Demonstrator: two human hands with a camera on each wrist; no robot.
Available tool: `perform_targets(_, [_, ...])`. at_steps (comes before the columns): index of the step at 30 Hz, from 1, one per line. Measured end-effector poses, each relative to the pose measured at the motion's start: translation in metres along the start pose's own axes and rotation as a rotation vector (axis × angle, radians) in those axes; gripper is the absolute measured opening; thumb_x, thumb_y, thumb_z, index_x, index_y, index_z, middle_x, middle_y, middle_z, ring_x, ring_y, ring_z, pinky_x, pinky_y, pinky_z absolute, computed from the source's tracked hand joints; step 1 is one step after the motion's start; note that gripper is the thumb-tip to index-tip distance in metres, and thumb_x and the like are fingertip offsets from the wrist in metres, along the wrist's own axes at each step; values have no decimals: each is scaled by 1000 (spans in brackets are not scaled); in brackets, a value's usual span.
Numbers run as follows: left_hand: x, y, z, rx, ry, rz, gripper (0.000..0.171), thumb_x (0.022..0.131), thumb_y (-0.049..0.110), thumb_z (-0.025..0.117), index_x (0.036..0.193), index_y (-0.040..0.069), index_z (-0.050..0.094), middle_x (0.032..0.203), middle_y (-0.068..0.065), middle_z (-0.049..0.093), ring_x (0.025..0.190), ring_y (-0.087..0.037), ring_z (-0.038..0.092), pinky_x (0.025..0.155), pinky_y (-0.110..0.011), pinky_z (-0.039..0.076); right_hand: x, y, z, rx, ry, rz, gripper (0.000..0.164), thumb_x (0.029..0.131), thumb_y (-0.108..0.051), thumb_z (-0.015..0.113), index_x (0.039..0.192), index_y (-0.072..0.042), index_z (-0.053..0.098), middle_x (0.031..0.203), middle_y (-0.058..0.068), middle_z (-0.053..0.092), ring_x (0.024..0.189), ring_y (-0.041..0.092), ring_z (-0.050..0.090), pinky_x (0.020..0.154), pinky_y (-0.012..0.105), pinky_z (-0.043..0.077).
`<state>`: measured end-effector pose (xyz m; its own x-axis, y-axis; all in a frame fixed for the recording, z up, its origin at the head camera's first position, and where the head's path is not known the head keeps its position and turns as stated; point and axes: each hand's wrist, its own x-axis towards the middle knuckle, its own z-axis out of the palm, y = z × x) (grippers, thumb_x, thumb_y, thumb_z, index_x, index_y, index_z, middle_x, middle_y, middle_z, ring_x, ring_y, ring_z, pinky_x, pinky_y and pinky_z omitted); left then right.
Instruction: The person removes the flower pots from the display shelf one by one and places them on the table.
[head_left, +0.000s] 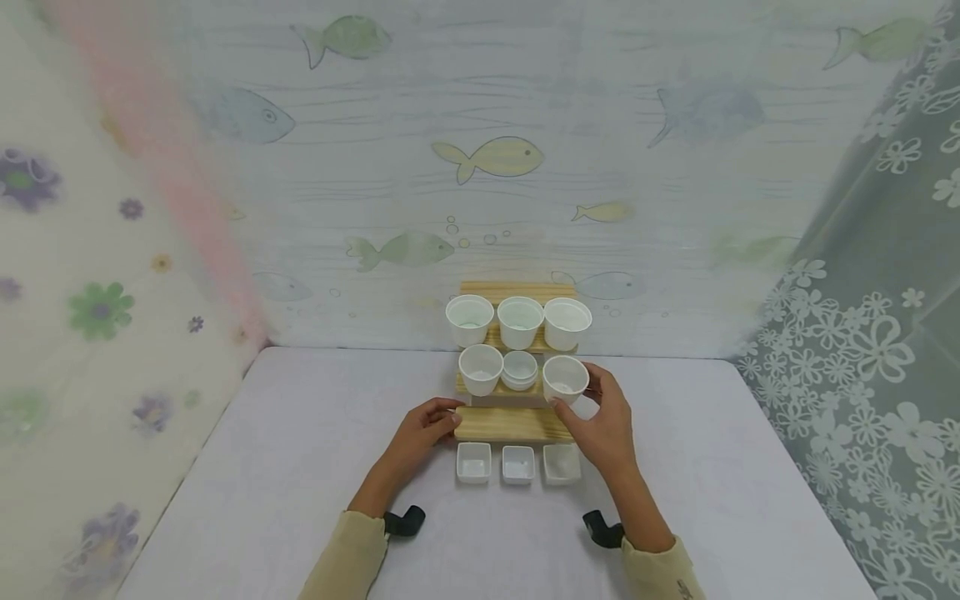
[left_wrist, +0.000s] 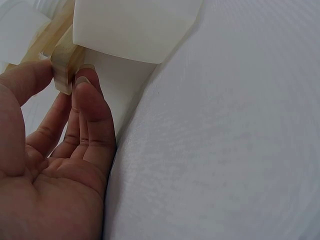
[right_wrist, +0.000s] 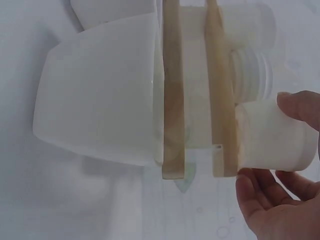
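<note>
My right hand (head_left: 606,421) grips a white round cup (head_left: 566,379) at the right end of the middle step of a stepped wooden rack. In the right wrist view, thumb and fingers lie around the cup (right_wrist: 270,137), its base at the wooden step (right_wrist: 222,100). My left hand (head_left: 416,433) pinches the left end of the rack's bare lowest board (head_left: 513,423); the left wrist view shows thumb and fingertips on the board's end (left_wrist: 64,65). Another white cup (head_left: 481,370) and a low ribbed white bowl (head_left: 519,371) share the middle step.
Three white cups (head_left: 521,322) stand on the step behind. In front of the rack, three small square white dishes (head_left: 518,465) sit in a row on the white-covered table (head_left: 300,483). A fish-patterned wall covering (head_left: 360,300) rises behind the rack.
</note>
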<state>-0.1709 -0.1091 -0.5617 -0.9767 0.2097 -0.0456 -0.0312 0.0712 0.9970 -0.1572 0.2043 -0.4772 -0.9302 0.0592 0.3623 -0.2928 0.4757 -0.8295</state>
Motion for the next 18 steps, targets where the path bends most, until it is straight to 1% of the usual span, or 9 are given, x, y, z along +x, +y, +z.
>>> perform_targets(6, [0, 0, 0, 5, 3, -6, 35, 104, 20, 70, 136, 5, 66, 109, -9, 73, 94, -18, 67, 80, -28, 59, -2, 0, -2, 1, -2, -7, 73, 85, -10, 91, 146, -3, 52, 136, 12, 62, 123, 25, 63, 107, 38, 52])
perform_targets(12, [1, -2, -1, 7, 6, -4, 35, 105, 21, 70, 136, 5, 66, 110, -10, 73, 95, -19, 67, 81, -29, 59, -5, 1, -4, -1, -14, -10, 73, 84, -9, 91, 146, -2, 52, 136, 12, 62, 124, 27, 63, 108, 36, 52])
perform_targets(14, [1, -2, -1, 8, 5, -3, 35, 104, 20, 70, 135, 5, 66, 111, -10, 73, 95, -19, 68, 81, -29, 59, -6, 1, -6, 0, -19, -8, 73, 84, -8, 91, 145, -2, 52, 136, 13, 62, 124, 27, 63, 107, 33, 52])
perform_targets(18, [2, -3, -2, 0, 3, 3, 35, 104, 19, 70, 135, 4, 66, 110, -10, 72, 95, -19, 68, 80, -30, 59, -8, 3, -9, -8, -25, -6, 74, 83, -8, 92, 145, -2, 52, 136, 13, 62, 124, 27, 63, 105, 22, 50])
